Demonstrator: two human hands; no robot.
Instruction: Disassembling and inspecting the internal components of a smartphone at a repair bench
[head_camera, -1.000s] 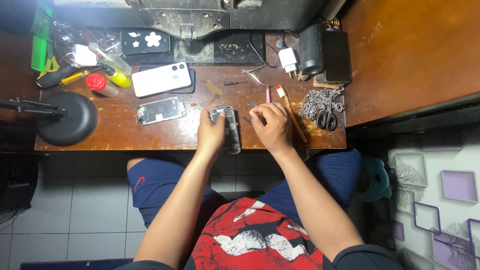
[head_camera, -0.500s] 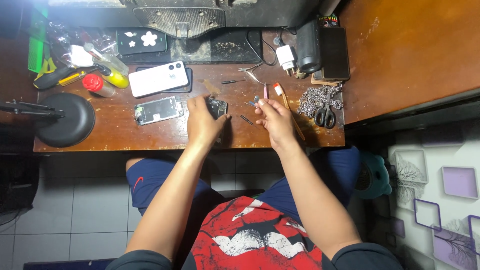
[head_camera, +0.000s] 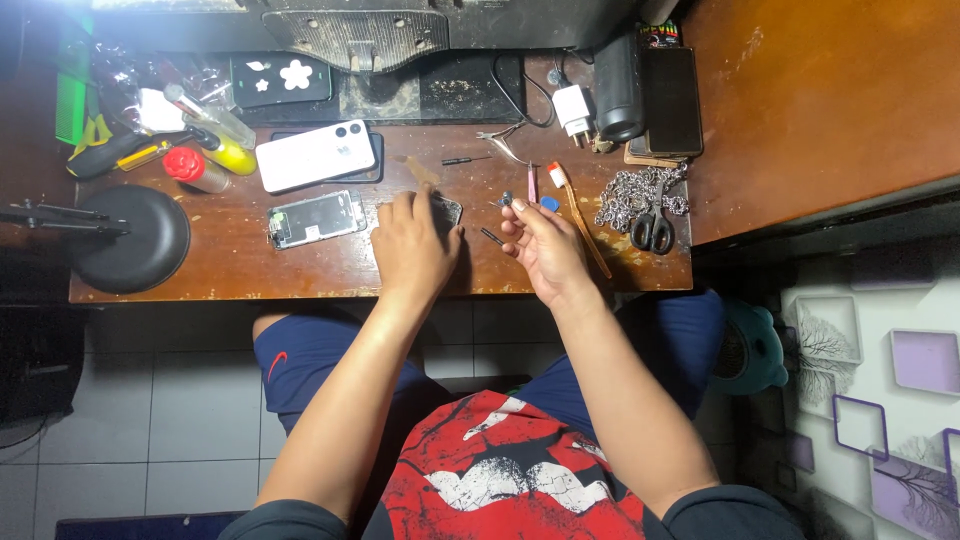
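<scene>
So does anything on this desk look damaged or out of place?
Yes. A phone lies opened up left of the left hand, its insides bare. A metal chain sits heaped with scissors on it. The right hand pinches a small part, too small to identify.

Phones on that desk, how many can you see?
4: a white phone, an opened phone below it, a dark phone under the left hand, a black phone far right. Others may be hidden.

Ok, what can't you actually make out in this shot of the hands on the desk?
Head view:
- Dark phone: mostly hidden under the left hand.
- Small dark part at the right hand fingertips: too small to identify.
- Grey machine: cut off by the top edge.
</scene>
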